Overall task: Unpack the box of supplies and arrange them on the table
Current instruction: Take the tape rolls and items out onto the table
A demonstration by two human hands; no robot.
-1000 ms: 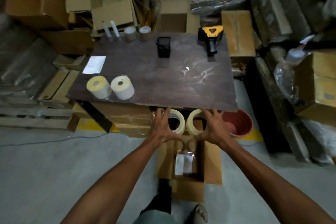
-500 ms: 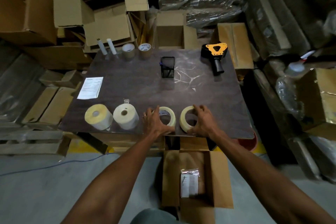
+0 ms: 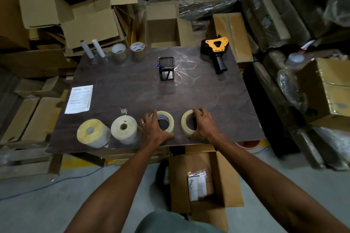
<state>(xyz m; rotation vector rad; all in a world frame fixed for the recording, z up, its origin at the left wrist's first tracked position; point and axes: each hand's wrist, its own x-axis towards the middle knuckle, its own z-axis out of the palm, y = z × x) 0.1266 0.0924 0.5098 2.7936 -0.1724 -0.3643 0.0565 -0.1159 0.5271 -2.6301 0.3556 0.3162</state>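
Two pale tape rolls lie flat near the front edge of the dark table (image 3: pixel 217 100). My left hand (image 3: pixel 154 128) grips the left tape roll (image 3: pixel 169 119), fingers around its rim. My right hand (image 3: pixel 203 126) grips the right tape roll (image 3: pixel 185 121) the same way. Left of them stand a white label roll (image 3: pixel 124 128) and a yellowish label roll (image 3: pixel 92 134). The open cardboard box (image 3: pixel 221 181) sits on the floor below the table edge, holding a small plastic packet (image 3: pixel 197 185).
On the table: a paper sheet (image 3: pixel 79 99) at left, two white tubes (image 3: pixel 92 48) and two brown tape rolls (image 3: pixel 127 51) at the back, a black mesh pen cup (image 3: pixel 166 68), a yellow-black tape dispenser (image 3: pixel 216 51). Stacked cartons and wrapped bundles surround the table.
Both hands lifted the two tape rolls from over the box and set them down on the table's front edge. The rolls now lie flat, still under my hands.
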